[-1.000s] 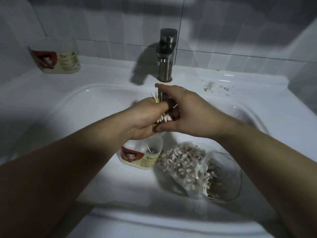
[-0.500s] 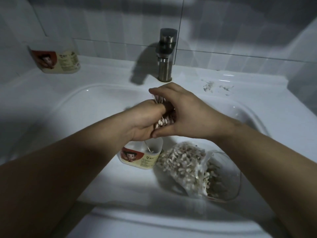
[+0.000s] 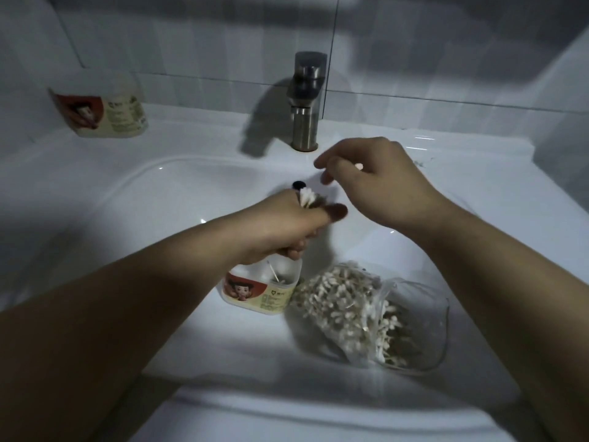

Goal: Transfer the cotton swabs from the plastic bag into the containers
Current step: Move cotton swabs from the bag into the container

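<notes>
Hands have parted: left hand (image 3: 287, 224) holds cotton swabs (image 3: 307, 198) in its grip; right hand (image 3: 376, 183), pulled away, grip unclear.

You count here:
- Hands, two: left hand (image 3: 287, 224), right hand (image 3: 379, 183).
- Containers, two, same red label: container in basin (image 3: 259, 290), container on ledge (image 3: 105, 113).
- Plastic bag (image 3: 414, 320), one.
- Swabs in bag (image 3: 344, 298): too many for counting.
- Bundle of swabs (image 3: 307, 197) in left hand, one; sticks inside not countable.
- Single swab (image 3: 359, 166) at right hand, one tip shows.
- Loose swab (image 3: 273, 272) in basin container, one visible.
- Faucet (image 3: 307, 100), one.
- Sink (image 3: 143, 218), one.
- Dark hole (image 3: 298, 185), one.
</notes>
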Motion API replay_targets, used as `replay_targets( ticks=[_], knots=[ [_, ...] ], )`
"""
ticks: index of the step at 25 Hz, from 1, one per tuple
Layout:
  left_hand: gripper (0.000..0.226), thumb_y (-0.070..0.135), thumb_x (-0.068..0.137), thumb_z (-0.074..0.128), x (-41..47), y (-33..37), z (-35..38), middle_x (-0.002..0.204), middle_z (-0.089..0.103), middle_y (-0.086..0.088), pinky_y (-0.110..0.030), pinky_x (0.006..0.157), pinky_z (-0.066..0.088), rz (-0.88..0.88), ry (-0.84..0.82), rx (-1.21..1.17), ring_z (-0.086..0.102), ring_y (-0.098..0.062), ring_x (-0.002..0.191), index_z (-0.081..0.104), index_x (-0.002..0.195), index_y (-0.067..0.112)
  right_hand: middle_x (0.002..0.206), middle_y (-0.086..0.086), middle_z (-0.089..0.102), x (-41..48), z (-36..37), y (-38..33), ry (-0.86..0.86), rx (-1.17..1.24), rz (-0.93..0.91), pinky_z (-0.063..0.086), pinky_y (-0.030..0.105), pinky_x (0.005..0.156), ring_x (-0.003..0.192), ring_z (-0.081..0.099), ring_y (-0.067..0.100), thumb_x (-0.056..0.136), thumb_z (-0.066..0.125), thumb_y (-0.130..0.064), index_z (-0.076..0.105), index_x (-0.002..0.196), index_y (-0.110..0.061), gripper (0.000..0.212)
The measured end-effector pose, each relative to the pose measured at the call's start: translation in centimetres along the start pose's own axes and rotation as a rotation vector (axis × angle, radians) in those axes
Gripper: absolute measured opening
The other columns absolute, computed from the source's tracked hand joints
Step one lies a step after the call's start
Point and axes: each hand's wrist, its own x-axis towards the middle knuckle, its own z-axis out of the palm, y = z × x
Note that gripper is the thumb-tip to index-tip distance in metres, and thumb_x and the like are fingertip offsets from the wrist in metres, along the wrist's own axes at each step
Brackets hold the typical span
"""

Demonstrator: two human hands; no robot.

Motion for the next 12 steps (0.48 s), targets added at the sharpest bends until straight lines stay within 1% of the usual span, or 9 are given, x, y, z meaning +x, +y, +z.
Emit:
replay_targets(
  ticks=[1,2,3,5,7,9,11,12],
  knots=[
    [0.036,0.036,0.097,0.066,-0.2,0.0,0.2,0.057,0.036,0.002,-0.025,0.047,0.028,0.020,-0.051,0.067,0.029,-0.012,0.047,0.045,0.072,0.021,0.089,-0.014,0.075,0.1,-0.1,0.1,0.008,-0.045,0.039,0.045,0.005,0.066,0.083,0.065,-0.005,0.096,0.049,-0.022,0.076,0.105,-0.029,0.030],
    [0.039,0.040,0.094,0.070,-0.5,0.1,0.3,0.059,0.038,-0.002,-0.026,0.050,0.030,0.033,-0.096,0.121,0.031,-0.014,0.049,0.046,0.070,0.020,0.082,-0.011,0.075,0.1,0.0,0.2,0.002,-0.073,0.070,0.047,0.008,0.061,0.074,0.067,-0.003,0.095,0.048,-0.020,0.076,0.103,-0.028,0.030],
    [0.042,0.044,0.090,0.073,-0.9,0.3,0.5,0.060,0.039,-0.004,-0.028,0.052,0.031,0.044,-0.136,0.169,0.033,-0.017,0.051,0.049,0.069,0.018,0.081,-0.008,0.075,0.2,0.0,0.3,-0.014,-0.091,0.096,0.050,0.012,0.057,0.067,0.068,0.000,0.096,0.047,-0.017,0.075,0.103,-0.026,0.031],
    [0.046,0.049,0.085,0.076,-1.6,0.8,1.1,0.059,0.039,-0.005,-0.030,0.055,0.034,0.076,-0.203,0.262,0.037,-0.020,0.055,0.051,0.070,0.014,0.087,-0.002,0.076,0.2,0.1,0.4,-0.048,-0.127,0.130,0.052,0.016,0.052,0.056,0.070,0.005,0.096,0.042,-0.010,0.073,0.108,-0.024,0.036],
    [0.054,0.058,0.077,0.078,-2.2,1.1,1.9,0.062,0.036,-0.005,-0.035,0.060,0.032,0.126,-0.248,0.319,0.036,-0.020,0.059,0.047,0.067,0.015,0.096,0.001,0.075,0.2,0.1,0.5,-0.069,-0.142,0.155,0.057,0.022,0.057,0.053,0.071,0.009,0.094,0.039,-0.003,0.073,0.109,-0.023,0.042],
    [0.063,0.062,0.068,0.081,-2.7,1.2,2.8,0.064,0.034,-0.002,-0.037,0.062,0.029,0.176,-0.260,0.347,0.034,-0.018,0.061,0.041,0.065,0.014,0.102,0.002,0.074,0.3,0.0,0.5,-0.077,-0.146,0.161,0.057,0.023,0.061,0.060,0.071,0.012,0.089,0.038,0.002,0.075,0.105,-0.022,0.047],
    [0.065,0.053,0.071,0.086,-2.9,1.0,3.3,0.065,0.038,-0.003,-0.036,0.062,0.030,0.204,-0.285,0.364,0.036,-0.018,0.062,0.042,0.069,0.005,0.102,0.000,0.074,0.3,0.0,0.5,-0.093,-0.163,0.160,0.051,0.019,0.059,0.064,0.064,0.008,0.086,0.040,0.003,0.077,0.101,-0.022,0.047],
    [0.061,0.046,0.074,0.087,-2.9,0.9,3.4,0.066,0.041,-0.005,-0.036,0.062,0.032,0.216,-0.305,0.378,0.038,-0.018,0.062,0.044,0.072,0.001,0.099,-0.001,0.074,0.3,0.1,0.5,-0.108,-0.170,0.160,0.047,0.016,0.056,0.062,0.060,0.005,0.085,0.041,0.002,0.078,0.100,-0.022,0.046]
  ],
)
